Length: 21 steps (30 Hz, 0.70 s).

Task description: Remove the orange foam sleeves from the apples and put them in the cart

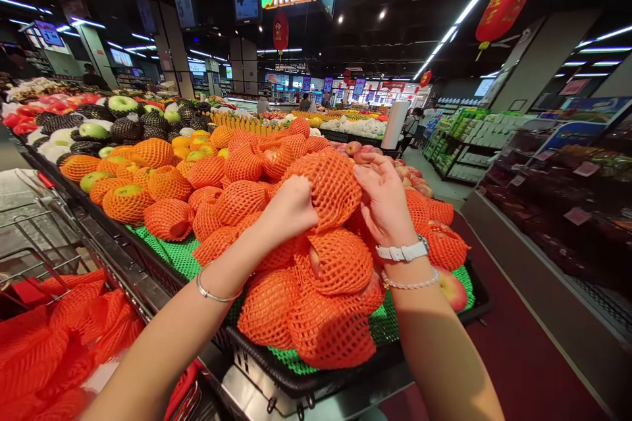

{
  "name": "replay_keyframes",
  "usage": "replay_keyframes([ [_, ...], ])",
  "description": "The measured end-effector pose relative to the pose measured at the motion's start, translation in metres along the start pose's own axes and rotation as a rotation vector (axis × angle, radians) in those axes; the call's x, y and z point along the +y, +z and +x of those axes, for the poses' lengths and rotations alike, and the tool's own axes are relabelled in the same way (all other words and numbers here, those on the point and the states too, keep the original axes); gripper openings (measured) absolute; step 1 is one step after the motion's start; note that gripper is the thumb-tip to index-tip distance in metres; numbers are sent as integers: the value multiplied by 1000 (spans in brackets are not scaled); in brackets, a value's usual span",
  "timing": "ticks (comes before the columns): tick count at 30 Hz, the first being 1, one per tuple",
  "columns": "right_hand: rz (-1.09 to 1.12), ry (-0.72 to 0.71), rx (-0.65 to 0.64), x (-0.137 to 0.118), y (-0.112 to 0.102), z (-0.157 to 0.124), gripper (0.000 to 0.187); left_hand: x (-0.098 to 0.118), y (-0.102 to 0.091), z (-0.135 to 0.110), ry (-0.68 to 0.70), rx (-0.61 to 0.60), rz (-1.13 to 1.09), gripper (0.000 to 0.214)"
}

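Between my two hands is a fruit in an orange foam net, raised over the front pile. My left hand is curled closed against its left side, with the fingertips hidden. On its right side, my right hand grips the net's edge between thumb and fingers. Just below lie more netted fruits, among them one with a bit of peel showing and a big one at the front. A bare red-yellow apple rests to the right of my right wrist.
A shopping cart stands at the left, holding a heap of empty red-orange foam nets. Green matting lines the black-rimmed display. Mangoes and dark-netted fruit lie farther left. Shelves line the right side.
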State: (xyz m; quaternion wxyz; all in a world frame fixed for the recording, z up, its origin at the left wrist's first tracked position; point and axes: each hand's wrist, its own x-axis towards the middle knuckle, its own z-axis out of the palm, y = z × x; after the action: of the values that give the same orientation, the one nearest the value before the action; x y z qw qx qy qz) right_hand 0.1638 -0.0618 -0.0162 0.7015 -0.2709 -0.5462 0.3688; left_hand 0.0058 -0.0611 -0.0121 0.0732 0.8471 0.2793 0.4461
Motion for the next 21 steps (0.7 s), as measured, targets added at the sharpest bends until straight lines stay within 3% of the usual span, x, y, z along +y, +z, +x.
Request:
replay_keyframes([
  [4,-4,98,-190,-3,6,-6,49,-8,-5,8,-7,196,-241,27],
  [7,-79,61,-324,-2,12,-11,57,-12,-11,12,-121,331,-399,39],
  [10,-196,4,-388,2,14,-13,56,-12,-13,12,-246,379,-487,47],
  [17,-437,-132,-354,5,3,-4,44,-20,-11,10,-272,405,-466,38],
  [21,-466,-314,-231,1,0,-2,44,-16,-12,10,-219,336,-458,36],
])
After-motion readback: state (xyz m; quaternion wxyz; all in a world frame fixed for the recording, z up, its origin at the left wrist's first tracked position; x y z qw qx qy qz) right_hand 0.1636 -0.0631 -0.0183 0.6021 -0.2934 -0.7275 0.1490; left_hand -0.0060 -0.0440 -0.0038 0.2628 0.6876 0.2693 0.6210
